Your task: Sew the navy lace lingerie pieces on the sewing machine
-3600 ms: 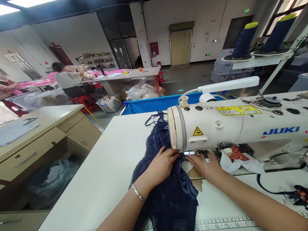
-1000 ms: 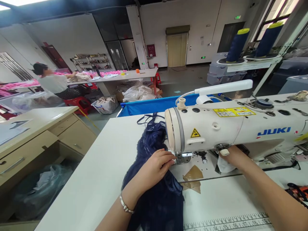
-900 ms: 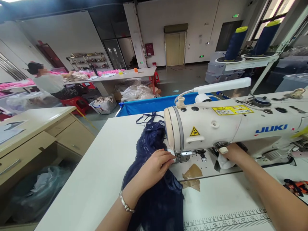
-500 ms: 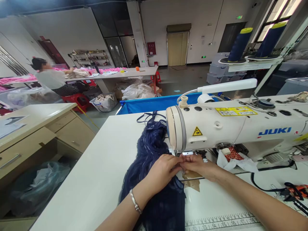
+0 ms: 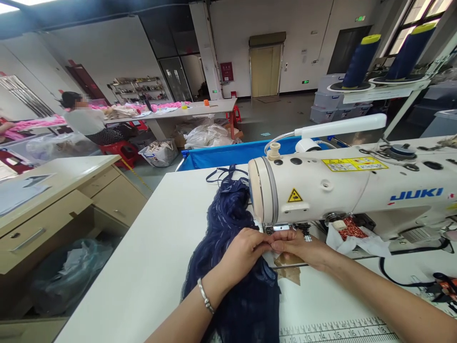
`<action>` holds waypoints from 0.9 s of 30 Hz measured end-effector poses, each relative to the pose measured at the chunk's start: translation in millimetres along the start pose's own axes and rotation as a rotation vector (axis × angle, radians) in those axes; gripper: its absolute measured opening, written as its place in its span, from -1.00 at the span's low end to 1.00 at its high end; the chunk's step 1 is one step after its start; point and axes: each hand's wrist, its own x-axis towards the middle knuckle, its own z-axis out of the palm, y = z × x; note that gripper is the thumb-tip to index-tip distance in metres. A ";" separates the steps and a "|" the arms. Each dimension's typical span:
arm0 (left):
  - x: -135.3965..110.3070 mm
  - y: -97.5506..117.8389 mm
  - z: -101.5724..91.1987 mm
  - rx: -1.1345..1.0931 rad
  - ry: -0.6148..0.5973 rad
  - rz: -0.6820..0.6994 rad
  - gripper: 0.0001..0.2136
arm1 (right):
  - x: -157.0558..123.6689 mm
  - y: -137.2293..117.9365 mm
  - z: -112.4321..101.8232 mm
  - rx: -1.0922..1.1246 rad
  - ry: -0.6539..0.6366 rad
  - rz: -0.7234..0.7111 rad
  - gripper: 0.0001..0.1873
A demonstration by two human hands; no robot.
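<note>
A navy sheer garment with a scalloped edge and thin straps lies in folds down the machine table, left of the sewing head. My left hand, with a silver bracelet at the wrist, rests over it, thumb and fingers pinched at its edge. My right hand is also pinched closed, fingertips meeting those of my left just in front of the presser foot area. Between the fingertips the fabric is mostly hidden. The white JUKI sewing machine stands directly behind both hands; its needle is covered from sight.
A printed ruler runs along the front edge. Right of the hands lie a red patterned cloth, a black strap and small tools. Navy thread cones stand behind. A desk is at left; a seated person works farther back.
The whole view has shifted slightly, so the scene sits a little to the right. Both hands keep their pinch at the same spot by the machine; the garment looks nearly unchanged.
</note>
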 end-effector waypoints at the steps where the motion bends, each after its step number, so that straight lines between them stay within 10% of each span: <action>1: -0.4 -1.0 0.2 -0.001 0.008 0.007 -0.90 | -1.3 -1.5 -0.1 0.003 -0.009 0.002 -0.49; 27: -0.9 -3.0 2.8 -0.016 0.112 0.035 -0.91 | -7.3 -3.2 1.4 0.025 0.018 0.008 -0.47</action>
